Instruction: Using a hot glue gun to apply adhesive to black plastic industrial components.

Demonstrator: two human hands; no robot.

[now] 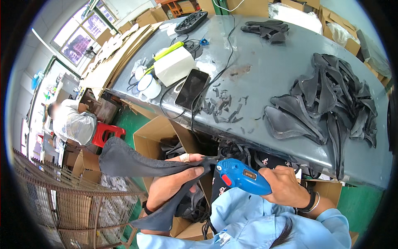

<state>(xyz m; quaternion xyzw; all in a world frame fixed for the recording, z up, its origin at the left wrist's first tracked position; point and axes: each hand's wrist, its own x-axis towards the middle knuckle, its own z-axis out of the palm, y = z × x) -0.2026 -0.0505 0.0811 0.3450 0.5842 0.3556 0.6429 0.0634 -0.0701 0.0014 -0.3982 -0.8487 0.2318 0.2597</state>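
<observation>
My right hand (286, 186) is wrapped round the handle of a blue cordless electric cutter (244, 176) with a red button. My left hand (176, 181), a band round one finger, grips a soft black saddle-shaped piece (128, 162) between thumb and fingers. Two broad flaps of the piece spread out to the left and down past my wrist. Its narrow end meets the cutter's head just in front of me, and the blade itself cannot be made out there.
On the grey table (257, 70), black saddle-shaped pieces (327, 91) are heaped right, near black scraps (224, 106), a phone (192, 89) and a white mug (148, 86). Cardboard boxes (155, 128) and a wire cage (78, 203) stand left. Farther off, a person (74, 120) sits on a red stool (107, 133).
</observation>
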